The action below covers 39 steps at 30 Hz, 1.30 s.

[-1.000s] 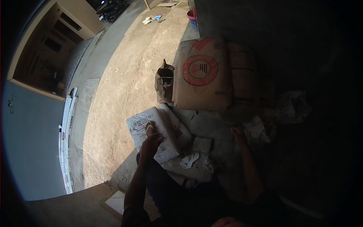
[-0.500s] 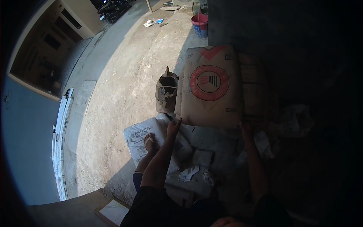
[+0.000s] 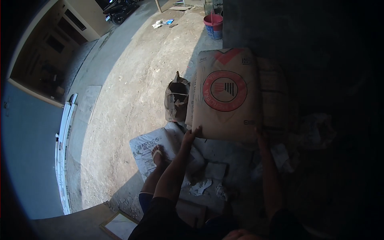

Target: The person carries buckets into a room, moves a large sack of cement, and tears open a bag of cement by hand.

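Observation:
A large brown paper sack (image 3: pixel 228 120) with a red ring logo lies on top of other sacks. My left hand (image 3: pixel 192 133) grips its near left corner, with fingers over the edge. At the near right corner, my right hand (image 3: pixel 261 138) is closed on the same sack, dim in the shade. An opened, torn brown bag (image 3: pixel 175 106) stands just left of the sack. Below it, a white printed bag (image 3: pixel 140 147) lies on the ground, with my sandalled foot (image 3: pixel 158 154) on it.
More sacks (image 3: pixel 274 92) lie right of the stack in shadow. Crumpled paper (image 3: pixel 201 187) and a flat block (image 3: pixel 216 171) are near my legs. A red and blue bucket (image 3: pixel 214 30) stands beyond. Long white strips (image 3: pixel 64 152) lie at the left; a motorcycle (image 3: pixel 120 12) is parked far off.
Both hands have moved forward from above the ground and taken hold of the brown sack's near corners. The view has shifted, and the sack now appears closer and larger.

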### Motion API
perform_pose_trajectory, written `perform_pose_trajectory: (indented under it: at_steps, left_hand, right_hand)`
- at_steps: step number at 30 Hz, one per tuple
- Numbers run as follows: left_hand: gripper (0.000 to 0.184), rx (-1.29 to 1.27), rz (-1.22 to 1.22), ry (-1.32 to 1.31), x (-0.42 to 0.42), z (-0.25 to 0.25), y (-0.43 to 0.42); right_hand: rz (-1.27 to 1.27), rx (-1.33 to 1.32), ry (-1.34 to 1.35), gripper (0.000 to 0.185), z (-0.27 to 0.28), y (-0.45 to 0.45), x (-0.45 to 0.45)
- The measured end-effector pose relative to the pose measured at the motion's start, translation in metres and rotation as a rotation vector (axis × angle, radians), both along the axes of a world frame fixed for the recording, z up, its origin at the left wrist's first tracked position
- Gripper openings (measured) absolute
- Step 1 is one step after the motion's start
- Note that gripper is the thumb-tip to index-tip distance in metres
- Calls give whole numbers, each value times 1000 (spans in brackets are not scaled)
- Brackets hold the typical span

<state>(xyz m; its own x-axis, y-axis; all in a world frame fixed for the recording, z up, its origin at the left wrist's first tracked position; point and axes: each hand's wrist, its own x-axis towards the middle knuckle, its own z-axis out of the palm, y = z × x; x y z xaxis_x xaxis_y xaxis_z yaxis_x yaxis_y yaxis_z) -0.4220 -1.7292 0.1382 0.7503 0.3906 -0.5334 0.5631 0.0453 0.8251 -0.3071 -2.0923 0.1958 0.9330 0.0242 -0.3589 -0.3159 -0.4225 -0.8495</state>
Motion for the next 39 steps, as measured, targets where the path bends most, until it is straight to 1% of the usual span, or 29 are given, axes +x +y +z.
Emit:
perform_pose_trajectory:
  at_steps: [1, 2, 4, 5, 7, 9, 11, 12, 13, 14, 16, 17, 19, 20, 22, 24, 25, 26, 28, 29, 31, 32, 33, 34, 35, 36, 37, 38, 39]
  left_hand:
    - [80, -47, 47, 12, 0, 8, -4]
    - [80, -94, 93, 25, -1, 5, -4]
    - [79, -128, 99, -23, 2, -7, -4]
    - [79, -167, 106, -65, 3, -10, -5]
    - [77, -221, 108, -108, 1, -17, -7]
    - [77, -319, 82, -140, 1, -7, -7]
    - [79, -323, 140, -134, -1, 3, -11]
    - [80, -327, 191, -126, -4, 3, -12]
    - [86, -399, 165, -117, -5, 4, -11]
    - [86, -404, 174, -118, -6, -7, -9]
    - [89, -525, 208, -127, -10, -37, -6]
    - [90, -517, 211, -108, -11, -23, -7]
    - [89, -537, 227, -133, -12, -32, -5]
    - [87, -549, 238, -157, -12, -38, -5]
    - [87, -579, 219, -199, -10, -50, -6]
    - [84, -520, 147, -439, -5, -64, -5]
    - [80, -591, 112, -469, -5, -55, -2]
    - [80, -613, 114, -477, -6, -53, -4]
    - [76, -655, 213, -413, -2, -52, -10]
    - [76, -675, 244, -446, -1, -45, -10]
    - [76, -680, 267, -441, 3, -50, -14]
    - [76, -673, 290, -421, 2, -54, -14]
    - [77, -671, 298, -410, 2, -46, -11]
    - [77, -686, 297, -402, 2, -46, -8]
    - [77, -645, 305, -372, 2, -47, -6]
    - [77, -606, 307, -333, -2, -48, -7]
    - [78, -621, 290, -345, -5, -51, -5]
    - [78, -634, 257, -364, -3, -53, 3]
    - [78, -660, 220, -371, -2, -49, 11]
  right_hand:
    - [3, 33, -56, 56, -8, -1, 2]
    - [5, 35, -60, 56, -9, 0, 2]
    - [-66, 10, 16, 57, -9, 2, 2]
    - [-63, 8, 12, 57, -11, 4, 1]
    - [-136, -5, -107, 59, -16, 9, -4]
    - [-162, -4, -110, 59, -29, 9, -7]
    - [-170, -14, -103, 59, -43, 9, -7]
    - [-196, -80, -200, 58, -48, 10, -7]
    - [-224, -144, -300, 57, -53, 9, -6]
    - [-215, -148, -301, 57, -63, -1, -3]
    - [41, -377, -380, 50, -90, -24, 5]
    - [51, -383, -378, 50, -90, -19, 4]
    - [-58, -348, -407, 43, -76, -15, 1]
    - [-53, -360, -407, 43, -70, -13, 0]
    - [-136, -216, -404, 40, -59, -6, 1]
    - [-146, -251, -460, 42, -82, -20, 10]
    - [-160, -274, -512, 43, -95, -31, 16]
    - [-156, -294, -523, 43, -102, -38, 18]
    - [-244, -280, -440, 46, -107, -42, 23]
    - [-242, -291, -452, 46, -101, -32, 24]
    - [-494, -240, -653, 47, -79, 0, 23]
    - [-495, -253, -659, 47, -56, 23, 11]
    - [-469, -225, -558, 49, -24, 53, -3]
    - [-443, -202, -450, 51, -7, 68, -11]
    - [-448, -224, -444, 51, -9, 58, -8]
    - [-179, -110, -410, 50, -8, 38, -7]
    - [73, 11, -379, 49, -8, 15, -6]
    - [31, -5, -386, 49, -5, 28, -12]
    - [-313, -47, -312, 50, 2, 70, -27]
